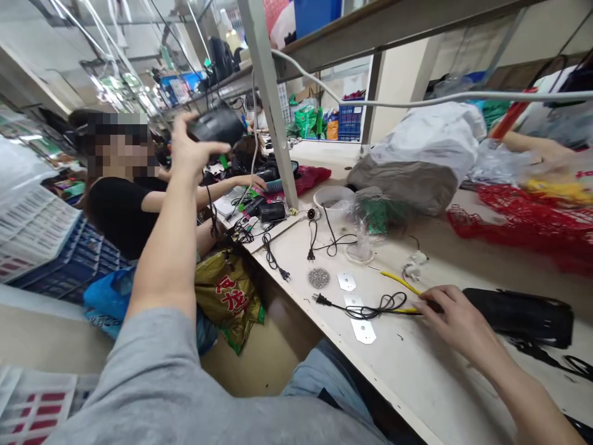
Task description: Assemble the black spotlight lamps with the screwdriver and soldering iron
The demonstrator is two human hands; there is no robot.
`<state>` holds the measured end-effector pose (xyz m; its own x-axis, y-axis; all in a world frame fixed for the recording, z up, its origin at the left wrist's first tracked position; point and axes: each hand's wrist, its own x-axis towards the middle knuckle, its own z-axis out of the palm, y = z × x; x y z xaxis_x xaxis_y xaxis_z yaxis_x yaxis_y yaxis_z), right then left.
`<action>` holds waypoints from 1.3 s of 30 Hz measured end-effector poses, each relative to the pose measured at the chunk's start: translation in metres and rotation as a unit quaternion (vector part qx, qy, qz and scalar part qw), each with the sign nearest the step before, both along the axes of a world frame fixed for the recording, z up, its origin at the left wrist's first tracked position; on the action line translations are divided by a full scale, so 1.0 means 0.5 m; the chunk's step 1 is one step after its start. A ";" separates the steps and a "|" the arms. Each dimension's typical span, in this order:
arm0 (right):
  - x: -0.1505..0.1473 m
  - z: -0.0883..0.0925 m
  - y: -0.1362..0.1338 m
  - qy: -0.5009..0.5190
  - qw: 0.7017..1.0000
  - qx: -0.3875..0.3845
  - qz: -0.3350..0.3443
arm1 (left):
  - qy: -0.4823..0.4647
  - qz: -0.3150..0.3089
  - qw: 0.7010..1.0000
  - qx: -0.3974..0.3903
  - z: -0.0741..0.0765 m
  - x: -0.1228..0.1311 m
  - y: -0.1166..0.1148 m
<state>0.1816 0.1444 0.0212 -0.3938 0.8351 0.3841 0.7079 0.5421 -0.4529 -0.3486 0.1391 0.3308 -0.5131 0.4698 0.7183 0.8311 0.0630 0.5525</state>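
Raised at the upper left, my left hand [191, 148] grips a dark, rounded, cylinder-like housing [220, 127], blurred by motion. Low over the bench at the right, my right hand [451, 315] has its fingers curled over a slender yellow tool [399, 280] with a thin metal tip; part of it is hidden under the fingers. A black power cord [382, 307] with a two-pin plug lies coiled beside these fingertips, across flat metal plates [362, 330]. Just right of that hand rests a long black device [523, 315].
A round heap of small screws [319, 277] sits near the bench edge. Further back are a white tub [333, 196], more cords and a plastic-wrapped bundle [417, 161]. A metal post [271, 105] rises from the bench. A co-worker [125, 204] sits at the left.
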 end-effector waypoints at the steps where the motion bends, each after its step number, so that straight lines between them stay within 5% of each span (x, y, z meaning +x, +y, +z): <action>1: 0.008 0.010 -0.008 0.015 1.000 0.008 -0.004 | -0.004 -0.003 1.000 -0.020 -0.027 -0.005 0.017; 4: 0.042 0.049 -0.034 0.033 0.998 0.016 -0.054 | -0.070 -0.005 0.992 -0.104 -0.117 0.001 0.065; 7: 0.090 0.082 -0.047 0.023 0.983 0.010 -0.183 | -0.108 -0.048 0.980 -0.162 -0.201 0.014 0.103; 12: 0.179 0.081 -0.020 0.013 0.907 -0.024 -0.420 | -0.041 0.045 0.964 -0.259 -0.290 0.011 0.157; 16: 0.195 0.063 0.018 0.044 0.882 -0.092 -0.460 | -0.070 0.053 0.971 -0.224 -0.315 0.004 0.166; 28: 0.145 0.052 0.049 0.002 0.910 -0.181 -0.372 | -0.077 0.058 0.971 -0.218 -0.330 0.022 0.169; 30: 0.146 0.068 0.044 0.002 0.915 -0.172 -0.365 | -0.036 0.020 0.985 -0.165 -0.333 0.078 0.152; 33: 0.135 0.101 0.023 0.025 0.933 -0.108 -0.342 | 0.005 -0.169 0.979 -0.116 -0.355 0.231 0.090; 35: 0.114 0.124 -0.001 0.039 0.950 -0.049 -0.307 | -0.036 -0.339 0.929 -0.144 -0.383 0.367 0.031; 37: 0.082 0.147 -0.032 0.049 0.962 -0.006 -0.268 | -0.122 -0.482 0.846 -0.195 -0.419 0.507 -0.028; 39: 0.044 0.166 -0.068 0.063 0.970 0.018 -0.235 | -0.223 -0.550 0.773 -0.226 -0.451 0.626 -0.075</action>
<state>0.2037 0.1106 0.1040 0.0781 0.8961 0.4368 0.8209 0.1908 -0.5382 -0.0357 0.1014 0.1054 0.2255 0.9490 0.2204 0.2528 -0.2755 0.9275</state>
